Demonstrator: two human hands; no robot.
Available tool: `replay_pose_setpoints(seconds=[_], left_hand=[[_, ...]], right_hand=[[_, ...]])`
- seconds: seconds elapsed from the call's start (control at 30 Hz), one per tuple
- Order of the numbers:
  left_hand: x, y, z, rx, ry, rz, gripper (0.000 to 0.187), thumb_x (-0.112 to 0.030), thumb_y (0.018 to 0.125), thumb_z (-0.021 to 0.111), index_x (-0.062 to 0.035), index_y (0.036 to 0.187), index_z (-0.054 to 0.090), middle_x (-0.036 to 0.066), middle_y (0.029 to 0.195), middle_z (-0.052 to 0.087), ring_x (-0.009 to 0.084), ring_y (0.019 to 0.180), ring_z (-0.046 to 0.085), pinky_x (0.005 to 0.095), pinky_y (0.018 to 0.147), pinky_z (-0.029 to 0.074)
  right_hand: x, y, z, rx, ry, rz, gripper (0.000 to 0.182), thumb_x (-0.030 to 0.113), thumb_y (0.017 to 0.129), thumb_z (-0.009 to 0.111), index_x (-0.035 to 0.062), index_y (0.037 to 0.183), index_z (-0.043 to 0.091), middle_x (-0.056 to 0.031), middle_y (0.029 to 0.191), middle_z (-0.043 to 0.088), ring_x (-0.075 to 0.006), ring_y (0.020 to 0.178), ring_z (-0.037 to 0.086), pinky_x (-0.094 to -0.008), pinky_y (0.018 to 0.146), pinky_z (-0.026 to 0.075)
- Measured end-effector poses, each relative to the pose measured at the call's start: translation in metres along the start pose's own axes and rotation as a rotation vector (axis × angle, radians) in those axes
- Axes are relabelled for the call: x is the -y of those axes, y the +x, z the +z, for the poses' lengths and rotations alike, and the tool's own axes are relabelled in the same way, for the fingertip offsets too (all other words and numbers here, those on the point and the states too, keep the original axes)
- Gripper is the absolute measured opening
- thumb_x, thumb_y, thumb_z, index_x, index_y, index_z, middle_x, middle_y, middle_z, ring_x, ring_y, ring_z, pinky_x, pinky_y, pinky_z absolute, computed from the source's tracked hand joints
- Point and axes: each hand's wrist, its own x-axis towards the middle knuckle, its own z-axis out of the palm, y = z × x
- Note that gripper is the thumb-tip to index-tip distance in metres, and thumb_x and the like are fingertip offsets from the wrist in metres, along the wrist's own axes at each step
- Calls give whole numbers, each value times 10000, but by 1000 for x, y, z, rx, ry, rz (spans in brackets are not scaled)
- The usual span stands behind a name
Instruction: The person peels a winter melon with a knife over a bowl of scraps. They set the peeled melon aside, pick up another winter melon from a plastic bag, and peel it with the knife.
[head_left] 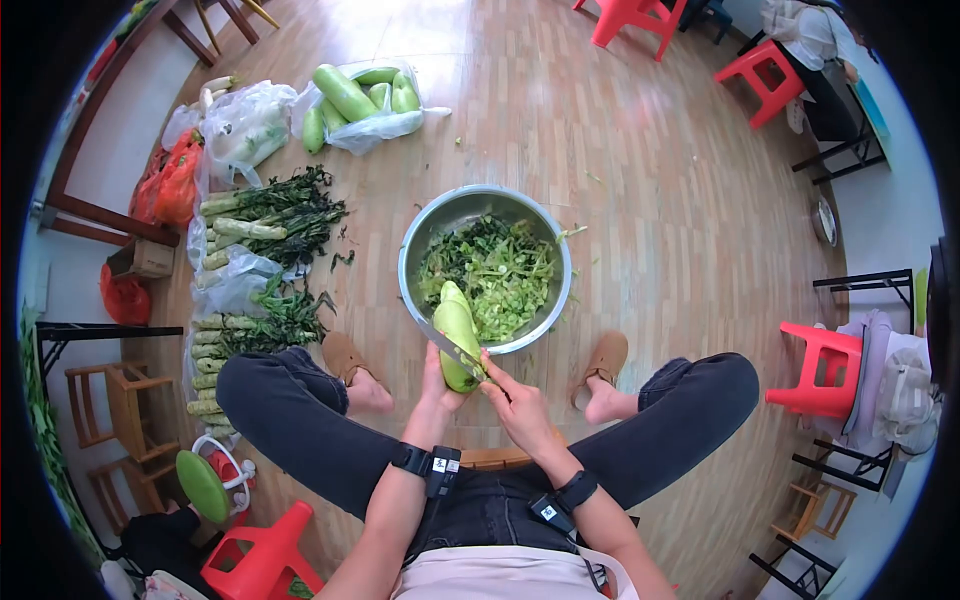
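Observation:
A long pale green gourd [455, 325] is held upright-slanting over the near rim of a large metal bowl [563, 300]. My left hand [438, 382] is closed round the gourd's lower left side. In my right hand [520, 402] is a knife [450, 347], its blade lying across the gourd and pointing up to the left. Chopped greens [500, 270] fill the bottom of the bowl, darker leaves at the back and lighter pieces nearer me.
Leafy stalks [245, 230] lie in bundles on the floor at left. Beyond them are plastic bags [245, 125] and a bag of gourds [345, 95]. Red stools [820, 370] stand at the sides. A seated person [815, 60] is at the far right.

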Motion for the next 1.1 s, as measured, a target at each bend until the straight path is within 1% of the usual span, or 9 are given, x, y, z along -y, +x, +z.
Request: replay_pose_setpoints(seconds=[0.1,0.17,0.2,0.27,0.3,0.47,0.57,0.87,1.1], left_hand=[[-2,1,5,-47,-20,-35,551,-473,804,429,-30,1131,420,184,899,534,265,790,548,365,715,477],[-2,4,6,-75,-21,-10,545,-464,805,427,-27,1132,420,184,899,538,266,795,552,367,713,480],[-3,5,8,-102,-18,18,540,-454,805,426,-24,1132,420,185,899,541,266,799,556,369,711,483],[-3,5,10,-110,2,60,542,-455,804,426,-22,1131,419,188,896,547,273,806,566,381,701,491],[-2,5,9,-60,2,22,539,-455,804,427,-22,1126,425,180,900,551,276,807,569,388,696,493],[1,8,9,-23,-17,-90,512,-461,803,420,-49,1104,466,147,950,547,258,854,548,377,714,483],[0,1,14,-53,-66,-132,534,-496,793,422,-67,1107,475,149,977,532,251,872,532,368,739,469],[-4,-27,13,13,-41,-6,567,-544,798,401,-70,1098,482,148,909,549,241,830,541,368,722,469],[-6,-19,11,-43,-3,-19,539,-515,788,377,-81,1087,493,124,920,565,221,840,552,374,703,464]], right_hand=[[-9,5,10,-87,2,15,377,314,834,523,244,1202,480,-112,544,523,-209,470,544,-331,461,407],[-26,12,21,-80,307,117,349,316,863,492,193,1189,502,-59,498,479,-116,406,454,-264,403,364],[-23,14,19,-75,309,118,349,316,863,492,193,1189,502,-59,498,479,-116,406,454,-264,403,364],[-19,17,10,60,964,506,356,310,895,441,131,1200,486,3,505,417,-35,408,344,-187,372,291],[-16,18,7,12,1000,554,377,281,923,367,115,1261,387,26,508,368,-35,391,294,-154,349,243],[-20,4,2,-87,890,394,388,220,900,424,112,1271,393,26,531,401,-34,439,340,-180,399,286],[-15,-3,0,27,364,182,417,226,849,508,210,1256,419,-28,476,406,-93,438,395,-272,434,343],[4,-6,0,14,164,-27,386,284,833,528,214,1208,476,-128,504,483,-219,435,510,-295,449,382],[-6,-1,18,-65,255,54,369,295,848,516,193,1201,487,-81,480,478,-113,426,486,-284,444,383]])
